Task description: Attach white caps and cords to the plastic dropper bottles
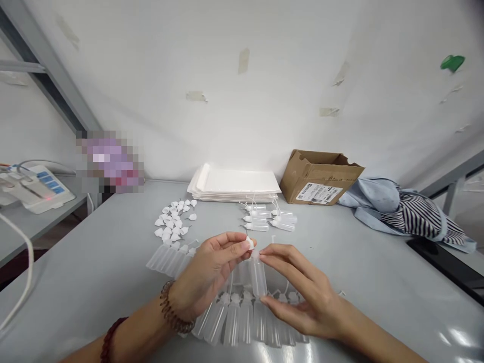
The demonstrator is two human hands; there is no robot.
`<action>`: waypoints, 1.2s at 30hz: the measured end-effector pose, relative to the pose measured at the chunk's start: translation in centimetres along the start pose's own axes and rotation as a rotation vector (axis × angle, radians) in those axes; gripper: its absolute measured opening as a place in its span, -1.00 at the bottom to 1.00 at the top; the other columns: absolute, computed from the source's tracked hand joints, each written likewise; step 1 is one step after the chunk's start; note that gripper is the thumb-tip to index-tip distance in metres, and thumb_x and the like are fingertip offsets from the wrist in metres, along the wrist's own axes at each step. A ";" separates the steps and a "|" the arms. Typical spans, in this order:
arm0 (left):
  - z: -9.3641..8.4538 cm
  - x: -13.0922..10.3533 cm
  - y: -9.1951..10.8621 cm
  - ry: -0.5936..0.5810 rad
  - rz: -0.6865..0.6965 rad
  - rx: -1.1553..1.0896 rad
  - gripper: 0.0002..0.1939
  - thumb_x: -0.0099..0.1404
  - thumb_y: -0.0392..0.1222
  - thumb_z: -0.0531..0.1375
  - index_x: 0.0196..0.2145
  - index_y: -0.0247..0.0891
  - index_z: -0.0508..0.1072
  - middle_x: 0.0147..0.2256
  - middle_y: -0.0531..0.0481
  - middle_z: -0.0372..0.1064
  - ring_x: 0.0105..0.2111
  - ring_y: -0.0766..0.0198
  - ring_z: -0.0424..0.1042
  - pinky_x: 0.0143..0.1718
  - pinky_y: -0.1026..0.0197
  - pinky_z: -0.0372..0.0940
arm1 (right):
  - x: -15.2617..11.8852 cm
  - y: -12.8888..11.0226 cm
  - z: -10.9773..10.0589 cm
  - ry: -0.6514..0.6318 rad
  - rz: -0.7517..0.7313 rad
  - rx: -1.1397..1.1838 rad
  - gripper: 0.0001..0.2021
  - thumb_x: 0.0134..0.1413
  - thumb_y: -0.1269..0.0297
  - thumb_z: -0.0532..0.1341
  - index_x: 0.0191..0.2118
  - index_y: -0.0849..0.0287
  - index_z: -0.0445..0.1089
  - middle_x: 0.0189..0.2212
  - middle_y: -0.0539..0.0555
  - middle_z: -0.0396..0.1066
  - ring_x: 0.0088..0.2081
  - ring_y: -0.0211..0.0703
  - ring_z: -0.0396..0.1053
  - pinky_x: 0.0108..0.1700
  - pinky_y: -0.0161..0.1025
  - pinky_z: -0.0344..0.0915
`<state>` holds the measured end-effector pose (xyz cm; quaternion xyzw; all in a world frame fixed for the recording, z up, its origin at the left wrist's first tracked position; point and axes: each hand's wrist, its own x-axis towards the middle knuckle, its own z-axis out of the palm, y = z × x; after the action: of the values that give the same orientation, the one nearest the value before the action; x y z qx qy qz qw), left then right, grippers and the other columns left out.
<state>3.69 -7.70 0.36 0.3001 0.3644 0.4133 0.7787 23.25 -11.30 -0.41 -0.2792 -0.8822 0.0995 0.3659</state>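
Between thumb and forefinger, my left hand pinches a white cap with a thin dark tip. Just below the cap is a clear plastic bottle, held by my right hand with fingertips near its neck and thumb near its base. Whether cap and bottle touch is unclear. Rows of clear bottles lie under and in front of my hands, and more bottles lie beside my left hand, partly hidden by it. Loose white caps are spread at the back left.
Several small bottles with needle tips lie beyond my hands. Behind them are stacked white envelopes and an open cardboard box. At the right are folded cloth and a black phone-like object. A white device stands far left.
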 end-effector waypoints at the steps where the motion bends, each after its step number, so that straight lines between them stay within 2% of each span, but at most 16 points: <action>1: 0.0 0.0 0.0 -0.005 -0.004 0.000 -0.86 0.10 -0.27 0.35 -0.36 -0.32 0.49 -0.34 0.00 0.46 -0.27 0.35 0.38 -0.04 0.25 0.22 | 0.0 -0.1 0.0 -0.002 -0.004 0.000 -0.51 0.07 0.44 0.22 0.13 0.39 0.16 -0.05 0.30 0.23 0.00 -0.09 0.26 -0.03 -0.23 0.37; 8: 0.0 -0.1 -0.3 -0.066 -0.004 0.110 -0.86 0.11 -0.22 0.33 -0.41 -0.30 0.46 -0.41 0.06 0.39 -0.33 0.37 0.31 -0.13 0.25 0.20 | 0.0 -0.1 0.0 -0.033 -0.019 -0.026 -0.55 0.07 0.45 0.22 0.09 0.42 0.19 -0.05 0.31 0.24 0.01 -0.09 0.26 -0.03 -0.22 0.37; 11: 0.0 -0.2 -0.3 -0.063 0.004 0.152 -0.86 0.11 -0.22 0.34 -0.42 -0.29 0.45 -0.44 0.08 0.37 -0.36 0.39 0.29 -0.19 0.28 0.20 | 0.1 -0.1 -0.1 -0.010 -0.053 -0.075 -0.60 0.06 0.45 0.22 0.04 0.42 0.24 -0.08 0.31 0.27 -0.05 -0.05 0.28 -0.06 -0.11 0.36; 15: -0.1 -0.4 -0.3 -0.033 0.002 0.125 -0.79 0.13 -0.22 0.33 -0.24 -0.23 0.48 -0.39 0.09 0.40 -0.34 0.40 0.33 -0.15 0.28 0.22 | 0.2 0.1 0.1 0.069 -0.115 -0.134 -0.69 0.06 0.45 0.22 -0.05 0.41 0.29 -0.15 0.30 0.27 -0.10 0.00 0.28 -0.15 -0.01 0.36; 18: -0.2 -0.5 -0.3 -0.038 -0.006 0.137 -0.72 0.15 -0.18 0.31 -0.14 -0.21 0.49 -0.32 0.06 0.42 -0.27 0.37 0.34 -0.07 0.26 0.22 | 0.1 0.2 0.3 0.127 -0.140 -0.187 -0.73 0.07 0.44 0.20 -0.07 0.38 0.30 -0.23 0.25 0.27 -0.19 -0.05 0.28 -0.27 -0.09 0.36; 21: -0.3 -0.4 -0.2 -0.038 0.010 0.149 -0.79 0.15 -0.18 0.32 -0.22 -0.23 0.54 -0.29 0.05 0.42 -0.20 0.36 0.33 -0.01 0.30 0.19 | 0.0 0.5 0.4 0.141 -0.166 -0.275 -0.76 0.08 0.52 0.15 -0.10 0.31 0.34 -0.33 0.16 0.29 -0.30 -0.14 0.27 -0.37 -0.18 0.31; 26: -0.1 -0.4 0.0 -0.026 0.039 0.145 -0.84 0.12 -0.19 0.33 -0.29 -0.22 0.56 -0.30 0.05 0.42 -0.19 0.33 0.33 -0.05 0.32 0.21 | -0.5 0.9 0.4 0.027 -0.261 -0.354 -0.67 0.14 0.59 0.00 -0.01 0.33 0.32 -0.46 0.07 0.34 -0.46 -0.26 0.23 -0.43 -0.28 0.27; 31: 0.2 -0.6 0.2 -0.016 0.083 0.173 -0.86 0.12 -0.21 0.33 -0.31 -0.24 0.55 -0.28 0.03 0.41 -0.20 0.32 0.33 -0.07 0.30 0.22 | -0.5 0.6 0.4 0.018 -0.181 -0.331 -0.65 0.10 0.63 -0.05 -0.08 0.28 0.35 -0.43 0.08 0.35 -0.37 -0.27 0.33 -0.42 -0.38 0.30; 36: 0.3 -0.8 0.3 -0.051 0.105 0.236 -0.85 0.12 -0.20 0.32 -0.30 -0.22 0.55 -0.28 0.02 0.45 -0.25 0.30 0.36 -0.13 0.27 0.25 | -0.5 0.3 0.5 0.090 -0.104 -0.350 -0.78 0.10 0.55 0.09 -0.18 0.20 0.38 -0.39 0.08 0.36 -0.38 -0.29 0.36 -0.43 -0.41 0.30</action>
<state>3.48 -8.28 0.96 0.4187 0.3745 0.4001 0.7242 23.27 -11.29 -1.19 -0.2969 -0.8820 -0.0869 0.3556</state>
